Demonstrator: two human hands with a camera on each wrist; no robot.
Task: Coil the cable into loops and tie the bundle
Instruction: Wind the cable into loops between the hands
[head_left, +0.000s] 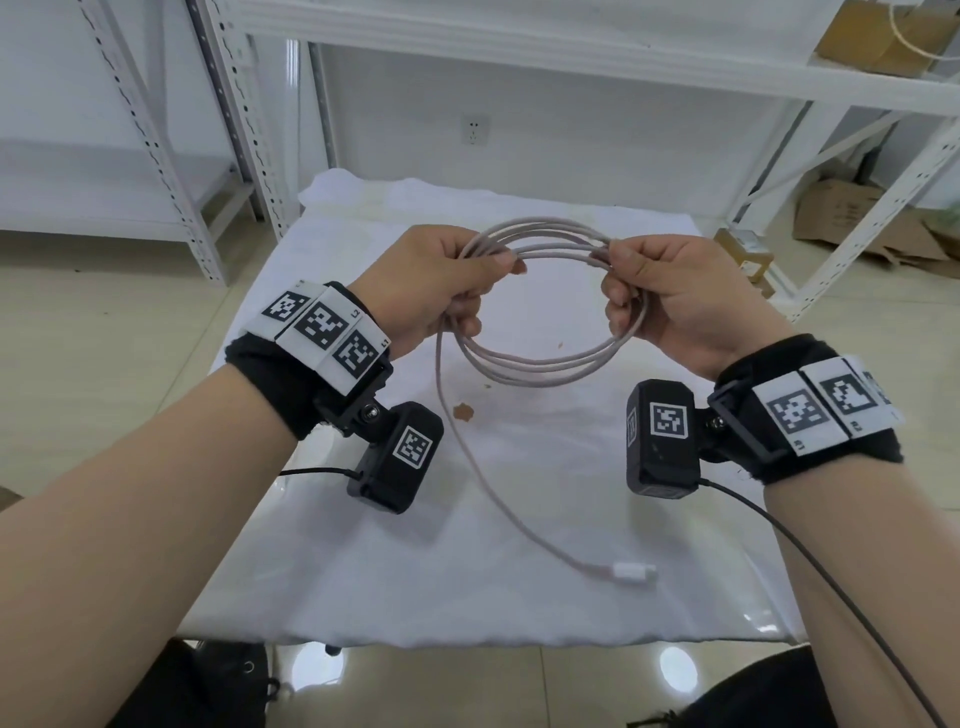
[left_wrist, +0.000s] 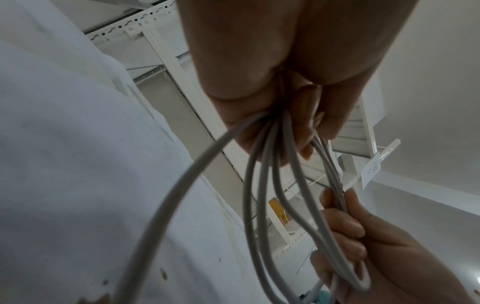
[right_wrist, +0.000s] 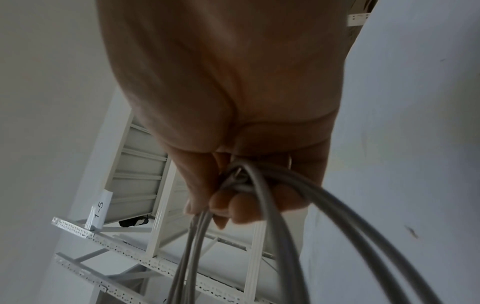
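Observation:
A pale grey cable (head_left: 540, 364) is wound into several round loops held up above the white table (head_left: 675, 571). My left hand (head_left: 441, 283) grips the left side of the coil, fingers curled round the strands (left_wrist: 262, 185). My right hand (head_left: 660, 293) grips the right side, the strands (right_wrist: 262, 195) running through its fist. A loose tail (head_left: 467, 467) hangs from the left hand down to the table and ends in a white plug (head_left: 634, 573) near the front edge. In the left wrist view the right hand (left_wrist: 363, 236) shows at the lower right, holding the loops.
The table's white cloth carries small brown stains (head_left: 462, 412). White metal shelving (head_left: 571, 57) stands behind and to both sides. Cardboard boxes (head_left: 852, 218) lie on the floor at the right. Black wrist-camera leads (head_left: 810, 566) trail from both wrists.

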